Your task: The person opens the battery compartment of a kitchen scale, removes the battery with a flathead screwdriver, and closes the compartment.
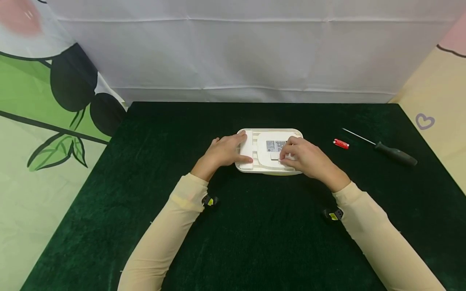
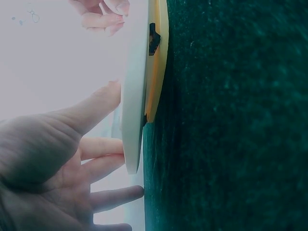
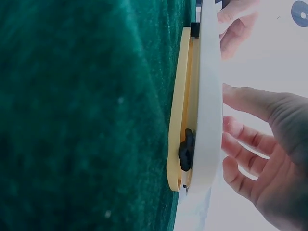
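Observation:
A flat white plastic device with rounded corners lies on the dark green cloth, its printed grey label facing up. Both wrist views show a yellow part with black pieces under its white body. My left hand rests on the device's left end, thumb and fingers spread across it. Over the right half, my right hand pinches a small white piece, likely a cover, beside a small rectangular recess below the label. The right fingers hide most of that piece.
To the right of the device lies a red battery. Farther right is a screwdriver with a dark handle, its shaft pointing back and left. A white cloth wall stands behind the table's far edge.

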A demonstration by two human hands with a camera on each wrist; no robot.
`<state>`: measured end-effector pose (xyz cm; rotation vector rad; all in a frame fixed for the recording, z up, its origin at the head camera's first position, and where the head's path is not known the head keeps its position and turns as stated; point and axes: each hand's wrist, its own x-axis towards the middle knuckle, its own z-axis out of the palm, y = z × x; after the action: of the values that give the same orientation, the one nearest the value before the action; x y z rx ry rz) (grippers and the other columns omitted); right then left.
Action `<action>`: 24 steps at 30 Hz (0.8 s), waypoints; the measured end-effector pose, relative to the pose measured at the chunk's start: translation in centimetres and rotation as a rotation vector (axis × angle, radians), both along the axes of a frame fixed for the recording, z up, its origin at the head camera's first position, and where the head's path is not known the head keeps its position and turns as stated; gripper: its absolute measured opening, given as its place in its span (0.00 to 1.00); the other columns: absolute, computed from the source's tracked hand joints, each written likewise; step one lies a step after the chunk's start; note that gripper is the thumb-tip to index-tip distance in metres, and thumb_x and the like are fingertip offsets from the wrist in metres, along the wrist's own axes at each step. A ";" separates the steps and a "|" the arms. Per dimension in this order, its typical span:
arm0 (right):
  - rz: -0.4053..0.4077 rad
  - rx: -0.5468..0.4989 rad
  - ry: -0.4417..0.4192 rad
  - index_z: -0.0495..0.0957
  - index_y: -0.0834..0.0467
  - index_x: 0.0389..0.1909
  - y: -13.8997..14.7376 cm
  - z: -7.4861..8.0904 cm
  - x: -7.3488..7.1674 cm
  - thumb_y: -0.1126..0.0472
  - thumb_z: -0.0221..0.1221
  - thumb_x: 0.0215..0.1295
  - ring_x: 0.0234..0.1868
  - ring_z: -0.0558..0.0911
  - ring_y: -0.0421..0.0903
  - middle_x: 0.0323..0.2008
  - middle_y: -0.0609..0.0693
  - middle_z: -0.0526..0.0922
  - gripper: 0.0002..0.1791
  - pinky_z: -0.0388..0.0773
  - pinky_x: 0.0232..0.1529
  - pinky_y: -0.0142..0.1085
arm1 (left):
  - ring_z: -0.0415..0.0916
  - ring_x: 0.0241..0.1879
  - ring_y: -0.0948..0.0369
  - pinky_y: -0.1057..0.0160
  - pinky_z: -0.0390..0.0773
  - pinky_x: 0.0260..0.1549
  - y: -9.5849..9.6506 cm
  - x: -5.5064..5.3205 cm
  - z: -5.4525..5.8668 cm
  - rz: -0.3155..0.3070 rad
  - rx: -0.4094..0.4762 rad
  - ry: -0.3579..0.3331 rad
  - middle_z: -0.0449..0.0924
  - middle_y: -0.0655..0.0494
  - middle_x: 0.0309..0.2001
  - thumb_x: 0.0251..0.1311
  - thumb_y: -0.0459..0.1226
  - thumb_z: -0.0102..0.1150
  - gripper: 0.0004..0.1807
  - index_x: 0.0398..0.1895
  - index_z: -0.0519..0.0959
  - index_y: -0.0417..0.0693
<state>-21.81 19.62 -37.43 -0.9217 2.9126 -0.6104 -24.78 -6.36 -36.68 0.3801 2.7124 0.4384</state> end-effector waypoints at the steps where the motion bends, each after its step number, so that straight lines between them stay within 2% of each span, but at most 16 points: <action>1: 0.000 0.003 -0.001 0.85 0.51 0.38 0.0 0.0 0.0 0.58 0.65 0.63 0.42 0.75 0.48 0.43 0.50 0.79 0.04 0.73 0.43 0.42 | 0.50 0.76 0.52 0.38 0.42 0.73 0.0 0.0 0.0 -0.001 -0.001 0.000 0.44 0.62 0.79 0.57 0.60 0.63 0.48 0.77 0.53 0.57; 11: -0.003 0.021 -0.009 0.86 0.51 0.38 0.0 0.1 0.0 0.53 0.64 0.64 0.45 0.74 0.49 0.45 0.50 0.79 0.07 0.73 0.47 0.46 | 0.50 0.76 0.52 0.38 0.42 0.73 0.0 0.1 0.1 0.000 0.006 0.000 0.45 0.62 0.79 0.57 0.60 0.63 0.48 0.77 0.54 0.56; 19: -0.099 0.098 0.018 0.78 0.49 0.57 0.2 -0.5 -0.3 0.42 0.61 0.64 0.55 0.69 0.57 0.58 0.55 0.73 0.24 0.66 0.53 0.53 | 0.50 0.76 0.52 0.39 0.41 0.73 0.0 0.2 0.1 0.005 0.013 -0.003 0.44 0.62 0.79 0.57 0.60 0.63 0.48 0.77 0.54 0.56; 24: -0.122 0.124 -0.010 0.75 0.48 0.62 0.4 -0.6 -0.4 0.42 0.59 0.66 0.59 0.66 0.60 0.62 0.56 0.69 0.27 0.65 0.54 0.56 | 0.50 0.76 0.52 0.39 0.41 0.73 0.1 0.2 0.2 0.005 0.011 -0.004 0.44 0.62 0.79 0.58 0.60 0.63 0.48 0.77 0.54 0.56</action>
<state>-22.24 20.06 -38.08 -0.7307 2.9744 -0.4326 -24.63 -6.22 -36.49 0.3747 2.7093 0.4552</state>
